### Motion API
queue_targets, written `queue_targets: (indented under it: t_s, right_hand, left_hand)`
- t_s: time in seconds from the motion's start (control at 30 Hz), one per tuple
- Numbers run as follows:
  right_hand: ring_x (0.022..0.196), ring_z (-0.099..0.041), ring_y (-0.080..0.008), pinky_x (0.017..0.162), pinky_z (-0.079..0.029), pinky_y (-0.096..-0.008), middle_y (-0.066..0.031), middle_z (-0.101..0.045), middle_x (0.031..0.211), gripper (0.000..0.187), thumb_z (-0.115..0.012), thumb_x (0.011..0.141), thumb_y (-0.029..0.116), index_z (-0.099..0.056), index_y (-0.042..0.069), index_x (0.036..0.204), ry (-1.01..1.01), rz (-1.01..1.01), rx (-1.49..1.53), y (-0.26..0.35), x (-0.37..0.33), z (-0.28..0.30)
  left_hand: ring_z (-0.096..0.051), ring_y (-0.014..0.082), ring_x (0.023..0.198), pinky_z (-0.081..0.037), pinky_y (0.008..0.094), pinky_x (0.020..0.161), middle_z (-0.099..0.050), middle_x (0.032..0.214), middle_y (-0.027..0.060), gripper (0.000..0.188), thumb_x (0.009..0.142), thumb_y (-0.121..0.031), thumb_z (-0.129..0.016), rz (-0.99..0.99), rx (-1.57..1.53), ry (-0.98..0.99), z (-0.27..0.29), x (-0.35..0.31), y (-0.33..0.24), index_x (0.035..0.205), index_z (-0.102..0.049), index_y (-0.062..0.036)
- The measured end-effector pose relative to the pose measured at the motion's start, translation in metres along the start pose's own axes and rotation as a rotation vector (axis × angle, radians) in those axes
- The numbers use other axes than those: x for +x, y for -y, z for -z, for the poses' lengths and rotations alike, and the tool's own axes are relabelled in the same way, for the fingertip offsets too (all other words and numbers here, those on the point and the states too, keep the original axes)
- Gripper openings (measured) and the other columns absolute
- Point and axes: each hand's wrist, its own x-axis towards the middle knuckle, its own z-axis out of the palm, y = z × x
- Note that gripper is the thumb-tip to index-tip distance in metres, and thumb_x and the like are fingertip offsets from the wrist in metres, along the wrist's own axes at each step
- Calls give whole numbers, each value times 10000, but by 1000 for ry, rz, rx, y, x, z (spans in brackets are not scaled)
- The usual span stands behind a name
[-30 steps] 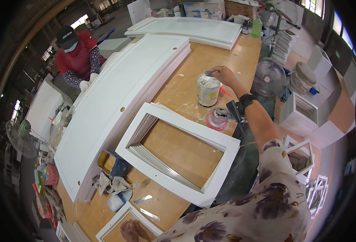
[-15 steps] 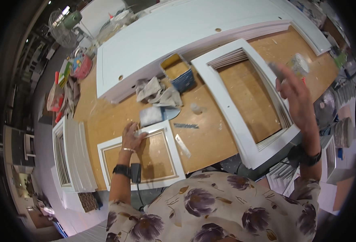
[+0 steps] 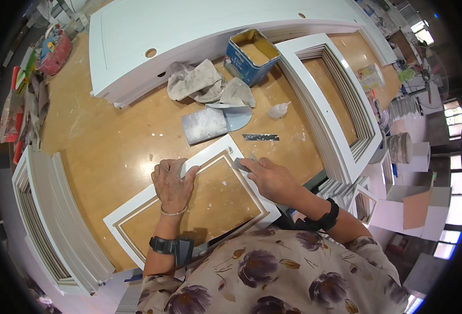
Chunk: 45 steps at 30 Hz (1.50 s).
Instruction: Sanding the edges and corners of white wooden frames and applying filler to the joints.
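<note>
A white rectangular frame [image 3: 130, 209] with a bare inner groove lies slanted on the bench before me. My left hand [image 3: 173, 180] grips its far rail, fingers bent over the outer edge and thumb toward the inside. Between the fingers of my right hand [image 3: 270, 178] is a small grey sanding block [image 3: 241, 165], placed at the frame's far right corner. Just beyond that corner rest a white-dusted grey pad [image 3: 206, 125] and a dark flat strip [image 3: 261, 137].
A stack of white frames [image 3: 304, 68] stands on the right, another [image 3: 58, 209] at left. Behind are crumpled rags [image 3: 199, 83], a blue tub [image 3: 252, 70] of filler, a small white bottle [image 3: 279, 110] and stacked white panels [image 3: 189, 31]. A red basket [image 3: 55, 57] sits far left.
My right hand has come down from above the right stack to the frame's corner with the grey block. The frame has turned, and my left hand now grips its far rail. The view has shifted.
</note>
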Motion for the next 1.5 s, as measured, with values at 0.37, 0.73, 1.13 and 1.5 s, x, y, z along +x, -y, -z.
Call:
queue_targets:
  t_s: [0.37,0.73,1.13,1.5]
  right_hand:
    - [698,-637,-359,613,-533,-451,-160,-580,915,452,-596,887,152,-486,176,1325,-66,-102,-134,15,23,-27]
    - [673,-623,-340,605,-528,-424,-151,-566,888,451,-585,907,149,-493,158,1348,-65,-129,-222,21,29,-34]
    - [693,-630,-330,603,-539,-425,-156,-552,880,527,-622,839,121,-482,136,1347,-64,-118,-217,20,30,-32]
    - [655,-621,-334,578,-532,-414,-167,-554,884,487,-615,894,176,-494,148,1365,-55,-95,-261,18,28,-28]
  left_hand:
    - [-535,265,864,-398,390,802,-582,899,55,292,780,-319,-768,-37,-102,9,-3,4,6,958,-672,-109]
    - [-536,267,843,-401,396,763,-577,921,79,277,756,-238,-778,-65,-108,-14,-5,6,7,959,-662,-91]
    - [-534,261,838,-405,390,776,-584,903,56,314,781,-355,-765,-50,-88,-9,-10,4,8,951,-670,-108]
    - [-534,262,843,-405,386,784,-594,895,68,344,773,-353,-773,-44,-47,18,-9,4,9,983,-668,-102]
